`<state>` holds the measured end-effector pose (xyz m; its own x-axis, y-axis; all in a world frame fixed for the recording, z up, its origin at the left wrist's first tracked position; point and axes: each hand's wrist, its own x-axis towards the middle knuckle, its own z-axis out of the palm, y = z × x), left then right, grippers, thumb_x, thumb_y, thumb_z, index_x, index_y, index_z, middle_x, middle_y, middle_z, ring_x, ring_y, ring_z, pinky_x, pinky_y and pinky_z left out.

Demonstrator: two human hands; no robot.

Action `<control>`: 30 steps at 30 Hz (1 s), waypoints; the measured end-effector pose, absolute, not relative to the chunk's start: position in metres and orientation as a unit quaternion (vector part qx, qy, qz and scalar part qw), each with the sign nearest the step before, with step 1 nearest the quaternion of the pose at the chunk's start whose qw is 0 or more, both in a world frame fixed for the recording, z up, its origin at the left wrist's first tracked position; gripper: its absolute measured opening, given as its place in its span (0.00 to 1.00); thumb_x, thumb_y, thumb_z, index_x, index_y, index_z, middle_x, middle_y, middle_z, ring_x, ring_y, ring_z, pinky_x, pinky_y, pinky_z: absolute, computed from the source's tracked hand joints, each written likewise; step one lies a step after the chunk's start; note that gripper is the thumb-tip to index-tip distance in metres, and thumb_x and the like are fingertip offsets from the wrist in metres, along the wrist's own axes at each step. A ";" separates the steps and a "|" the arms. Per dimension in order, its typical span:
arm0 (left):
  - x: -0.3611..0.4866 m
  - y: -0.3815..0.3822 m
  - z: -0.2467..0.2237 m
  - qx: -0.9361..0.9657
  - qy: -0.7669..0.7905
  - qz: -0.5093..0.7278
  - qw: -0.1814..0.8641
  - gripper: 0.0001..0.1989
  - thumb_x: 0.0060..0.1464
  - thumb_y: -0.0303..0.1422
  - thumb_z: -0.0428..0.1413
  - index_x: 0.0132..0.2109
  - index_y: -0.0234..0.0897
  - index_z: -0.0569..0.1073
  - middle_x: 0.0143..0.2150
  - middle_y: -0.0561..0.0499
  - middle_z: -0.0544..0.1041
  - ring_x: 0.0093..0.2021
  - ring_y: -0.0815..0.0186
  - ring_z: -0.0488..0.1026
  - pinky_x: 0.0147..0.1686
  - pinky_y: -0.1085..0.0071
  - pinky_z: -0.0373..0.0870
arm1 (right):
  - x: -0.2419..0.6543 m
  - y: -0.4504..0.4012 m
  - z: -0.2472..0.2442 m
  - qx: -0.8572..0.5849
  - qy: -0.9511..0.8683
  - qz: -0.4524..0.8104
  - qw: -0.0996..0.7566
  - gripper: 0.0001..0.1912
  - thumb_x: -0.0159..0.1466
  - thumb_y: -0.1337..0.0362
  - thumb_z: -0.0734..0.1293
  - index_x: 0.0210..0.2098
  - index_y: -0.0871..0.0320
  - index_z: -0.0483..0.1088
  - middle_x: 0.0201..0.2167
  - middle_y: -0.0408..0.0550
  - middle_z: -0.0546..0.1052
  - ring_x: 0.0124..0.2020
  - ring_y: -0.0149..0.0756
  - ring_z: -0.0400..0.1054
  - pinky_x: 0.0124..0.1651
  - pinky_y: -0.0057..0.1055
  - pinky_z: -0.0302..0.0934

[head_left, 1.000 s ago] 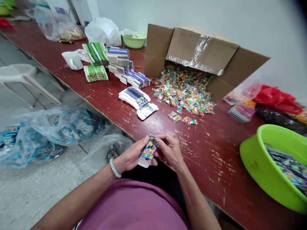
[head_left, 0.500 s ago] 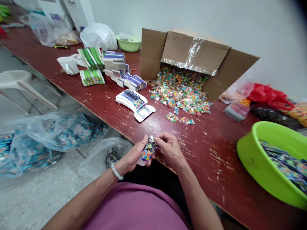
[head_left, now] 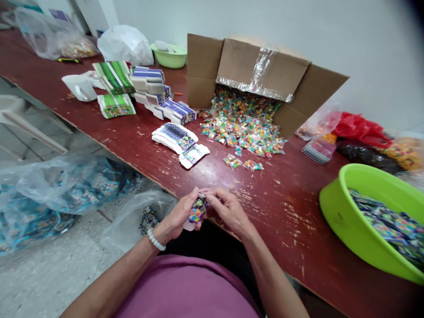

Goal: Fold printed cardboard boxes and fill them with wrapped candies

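A small, dark printed candy box (head_left: pixel 198 209) is held over the table's near edge, a pale flap showing at its lower end. My left hand (head_left: pixel 181 215), with a beaded bracelet at the wrist, is closed around its sides. At the upper end, my right hand (head_left: pixel 225 207) has its fingers pinched on the top of the same box, covering it. Beyond the hands lie a stack of flat printed cartons (head_left: pixel 174 136) and a single carton (head_left: pixel 194 156). A few small candy packets (head_left: pixel 232 161) lie in front of a large heap of packets (head_left: pixel 243 128).
An open cardboard box (head_left: pixel 261 73) spills the packets onto the red table (head_left: pixel 281 203). A green basin (head_left: pixel 334 221) of filled boxes stands at the right. Bundled cartons (head_left: pixel 115 106) and a white cup (head_left: pixel 79 87) sit at the left. Plastic bags (head_left: pixel 66 190) are below the left edge.
My right fingers have come over the top end of the candy box and now cover it. The whole view has shifted slightly, so things appear a little further left.
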<state>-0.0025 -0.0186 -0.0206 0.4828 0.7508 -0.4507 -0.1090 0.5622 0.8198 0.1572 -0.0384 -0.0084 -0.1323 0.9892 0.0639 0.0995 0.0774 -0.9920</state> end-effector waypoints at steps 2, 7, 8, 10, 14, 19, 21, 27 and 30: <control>0.000 -0.018 -0.024 0.347 0.424 0.290 0.785 0.31 0.58 0.59 0.49 0.54 0.40 0.70 0.26 0.53 0.74 0.18 0.69 0.69 0.16 0.76 0.65 | 0.155 -0.038 -0.012 -0.472 -0.630 0.422 0.449 0.08 0.66 0.61 0.66 0.41 0.51 0.78 0.48 0.47 0.79 0.44 0.39 0.73 0.48 0.36 0.65; 0.003 -0.013 -0.020 0.307 0.387 0.323 0.807 0.20 0.57 0.45 0.60 0.51 0.41 0.69 0.35 0.50 0.78 0.26 0.67 0.76 0.27 0.71 0.74 | 0.185 -0.003 -0.025 -0.540 -0.621 0.364 0.437 0.11 0.67 0.57 0.64 0.38 0.51 0.78 0.37 0.45 0.79 0.38 0.38 0.72 0.44 0.33 0.63; 0.002 -0.011 -0.018 0.310 0.383 0.329 0.806 0.18 0.56 0.42 0.61 0.50 0.40 0.70 0.39 0.49 0.78 0.30 0.66 0.77 0.30 0.70 0.75 | 0.200 0.009 -0.026 -0.578 -0.599 0.318 0.453 0.12 0.67 0.57 0.63 0.39 0.52 0.78 0.38 0.46 0.79 0.40 0.39 0.72 0.45 0.34 0.63; -0.003 -0.008 -0.013 0.337 0.388 0.327 0.793 0.18 0.53 0.38 0.64 0.49 0.37 0.71 0.44 0.46 0.78 0.36 0.65 0.77 0.35 0.70 0.75 | 0.236 0.033 -0.028 -0.693 -0.546 0.184 0.434 0.13 0.66 0.60 0.63 0.44 0.55 0.77 0.44 0.51 0.78 0.47 0.42 0.69 0.52 0.36 0.61; -0.019 -0.001 -0.016 0.409 0.425 0.333 0.736 0.21 0.46 0.33 0.68 0.46 0.36 0.72 0.38 0.50 0.76 0.34 0.67 0.73 0.33 0.73 0.73 | 0.304 0.065 -0.033 -0.807 -0.445 0.104 0.375 0.20 0.62 0.64 0.64 0.53 0.62 0.73 0.58 0.63 0.69 0.60 0.53 0.59 0.61 0.46 0.50; -0.030 0.010 -0.024 0.443 0.438 0.346 0.702 0.28 0.45 0.30 0.68 0.54 0.41 0.70 0.38 0.53 0.76 0.35 0.65 0.75 0.36 0.70 0.74 | 0.342 0.070 -0.052 -0.829 -0.393 0.168 0.360 0.12 0.51 0.59 0.74 0.32 0.58 0.77 0.39 0.56 0.78 0.45 0.52 0.69 0.49 0.43 0.60; -0.032 0.014 -0.023 0.462 0.445 0.347 0.685 0.24 0.45 0.32 0.68 0.51 0.38 0.74 0.37 0.52 0.77 0.35 0.66 0.75 0.36 0.71 0.74 | 0.346 0.067 -0.057 -0.824 -0.378 0.189 0.377 0.13 0.46 0.58 0.76 0.27 0.57 0.75 0.30 0.51 0.77 0.38 0.47 0.70 0.44 0.39 0.62; -0.031 0.018 -0.019 0.438 0.487 0.366 0.660 0.22 0.40 0.36 0.71 0.42 0.38 0.72 0.35 0.51 0.78 0.31 0.63 0.77 0.22 0.75 0.73 | 0.329 0.027 -0.051 -0.764 -0.328 0.238 0.502 0.23 0.48 0.46 0.72 0.33 0.59 0.72 0.29 0.48 0.77 0.27 0.35 0.68 0.29 0.30 0.61; -0.023 0.013 -0.019 0.380 0.477 0.374 0.698 0.24 0.37 0.34 0.73 0.38 0.38 0.68 0.33 0.53 0.78 0.31 0.63 0.78 0.24 0.70 0.77 | 0.291 -0.008 -0.040 -0.716 -0.318 0.284 0.552 0.25 0.48 0.44 0.73 0.34 0.58 0.71 0.27 0.44 0.76 0.24 0.32 0.67 0.26 0.28 0.60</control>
<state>-0.0232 0.0130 -0.0192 0.2644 0.8856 -0.3819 -0.1592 0.4306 0.8884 0.2906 -0.0076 -0.0403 0.6360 0.7697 -0.0549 0.1426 -0.1871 -0.9719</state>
